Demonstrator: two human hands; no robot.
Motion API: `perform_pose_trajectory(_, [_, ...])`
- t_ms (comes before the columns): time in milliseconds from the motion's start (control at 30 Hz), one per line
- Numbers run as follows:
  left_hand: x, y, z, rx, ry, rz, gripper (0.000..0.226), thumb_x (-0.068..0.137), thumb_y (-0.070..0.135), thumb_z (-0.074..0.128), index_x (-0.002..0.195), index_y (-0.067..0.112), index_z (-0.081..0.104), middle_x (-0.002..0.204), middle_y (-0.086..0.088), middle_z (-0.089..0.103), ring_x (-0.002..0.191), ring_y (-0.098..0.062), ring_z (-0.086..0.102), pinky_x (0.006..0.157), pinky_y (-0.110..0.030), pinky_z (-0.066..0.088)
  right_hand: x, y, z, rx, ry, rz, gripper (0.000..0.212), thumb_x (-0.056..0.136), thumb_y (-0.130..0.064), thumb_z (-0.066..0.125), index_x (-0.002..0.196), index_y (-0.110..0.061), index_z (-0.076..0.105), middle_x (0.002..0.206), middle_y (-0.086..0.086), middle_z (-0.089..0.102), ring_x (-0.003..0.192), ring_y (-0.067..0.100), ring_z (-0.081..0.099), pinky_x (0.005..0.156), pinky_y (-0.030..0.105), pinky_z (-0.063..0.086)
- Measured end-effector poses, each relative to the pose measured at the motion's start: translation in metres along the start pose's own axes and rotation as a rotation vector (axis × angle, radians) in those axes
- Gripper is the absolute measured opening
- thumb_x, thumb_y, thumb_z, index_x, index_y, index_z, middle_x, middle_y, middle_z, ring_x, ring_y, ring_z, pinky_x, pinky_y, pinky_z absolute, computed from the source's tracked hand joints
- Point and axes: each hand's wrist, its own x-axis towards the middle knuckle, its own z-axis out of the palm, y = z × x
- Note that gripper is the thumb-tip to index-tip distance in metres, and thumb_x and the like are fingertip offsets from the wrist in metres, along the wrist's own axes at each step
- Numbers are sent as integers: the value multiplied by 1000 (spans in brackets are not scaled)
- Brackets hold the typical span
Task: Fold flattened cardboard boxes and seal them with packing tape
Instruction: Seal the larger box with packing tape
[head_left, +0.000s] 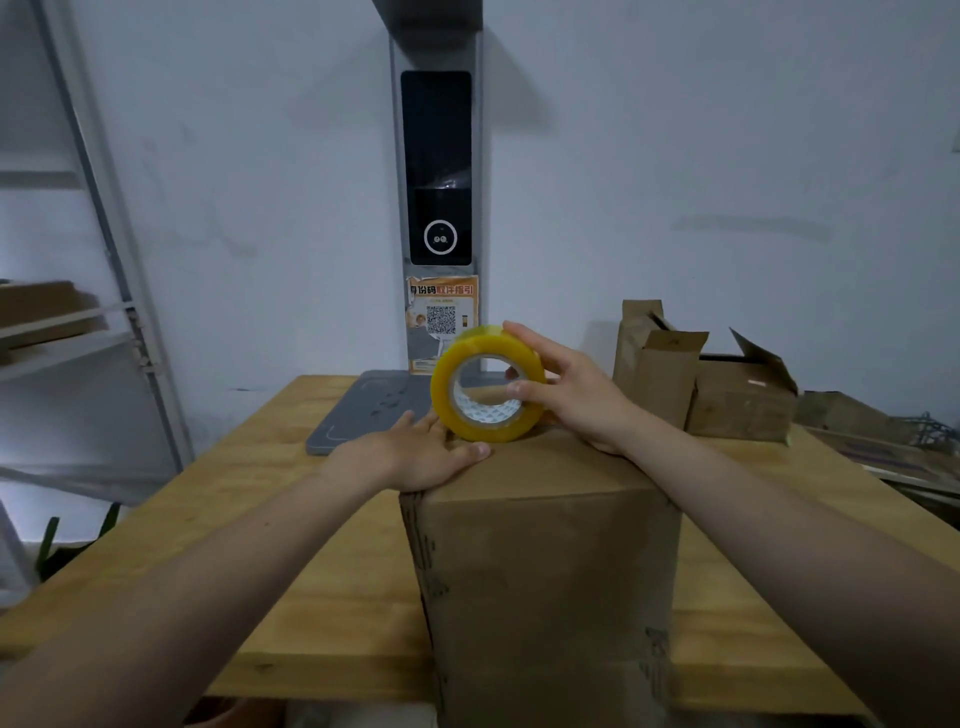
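We have the box (545, 545) standing upright on the bench (322, 545), its top face up under both hands. Our right hand (576, 392) grips the tape roll (485, 384), fingers curled over the rim and a fingertip in the core, and the roll stands on edge on the far end of the box top. Our left hand (421, 452) lies flat and open on the top's left side just beside the roll, pressing down; it holds nothing.

Whether a strip of tape is already stuck to the cardboard we cannot tell, since the tape is clear and the roll hides the spot where it meets the box.

The risks from here, as we judge them:
- If the left hand eases off, the flaps under it could spring up and the seam would gape before tape covers it.
- If the roll is pulled off-line, the tape would run crooked and miss the seam.
- The box is tall and stands at the near edge of the bench; a hard pull toward us could tip it or drag it off.
- A loose end could fold back on itself and wrinkle.
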Motion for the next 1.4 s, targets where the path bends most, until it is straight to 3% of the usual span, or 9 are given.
perform_pose_trajectory(133, [-6,-2,-13,57,-37,4,76,95,77,12,161,43,-1,172,0,-1,157,-30,-9,125,-49,-5,13,-5,18,-63,-5,-33,67,93,-18,74,137,-60,48,145,-9,54,130,15,55,104,43,53])
perform_pose_trajectory(333, [9,13,1,-65,32,-40,88,91,84,25,163,39,4,172,1,-6,157,-33,-6,126,-56,5,-6,12,-9,-52,102,-29,66,91,-12,74,140,-49,50,128,-7,65,114,8,65,98,39,57])
perform_pose_trajectory(600, [-3,25,-3,-14,10,-90,93,94,81,20,164,25,-5,170,3,-15,157,-31,-11,125,-52,1,17,-15,-47,-370,-99,-90,66,85,1,73,135,-41,62,121,-8,71,103,35,67,91,45,58])
perform_pose_trajectory(700, [2,21,-1,-24,8,-130,101,89,86,20,164,23,-6,170,7,-16,157,-32,-12,125,-55,6,21,-24,-68,-501,-140,-95,71,84,-2,72,130,-54,61,116,3,72,99,40,66,87,55,56])
perform_pose_trajectory(867, [6,20,2,-1,30,-129,103,89,86,20,164,21,-5,170,6,-14,157,-30,-13,125,-59,7,8,-24,-92,-602,-160,-71,72,85,-2,71,130,-57,59,111,-25,69,77,23,58,80,47,55])
perform_pose_trajectory(933, [5,21,0,44,33,-141,104,87,89,19,164,23,-3,170,8,-14,157,-28,-13,122,-66,4,4,-18,-90,-569,-127,-84,72,86,-1,69,130,-57,59,105,-23,70,87,36,61,81,50,55])
perform_pose_trajectory(1067, [3,31,-5,141,17,-169,109,84,92,14,164,20,-3,171,3,-13,156,-23,-20,119,-66,-12,2,-6,-86,-508,-108,-102,71,90,-3,65,133,-58,56,135,-25,59,96,44,64,85,57,55])
perform_pose_trajectory(1267, [19,55,-5,130,30,-52,116,81,94,14,163,15,-6,170,-2,-15,155,-18,-20,122,-57,-16,5,-5,-83,-477,-115,-95,65,93,-3,62,139,-49,55,137,-24,54,102,6,65,92,35,55])
perform_pose_trajectory(1400, [29,63,-4,91,2,-23,118,81,94,18,163,13,-9,170,-5,-17,156,-20,-17,126,-51,-8,5,-4,-83,-503,-163,-78,64,99,-9,60,147,-49,45,146,-17,49,122,6,55,99,26,48])
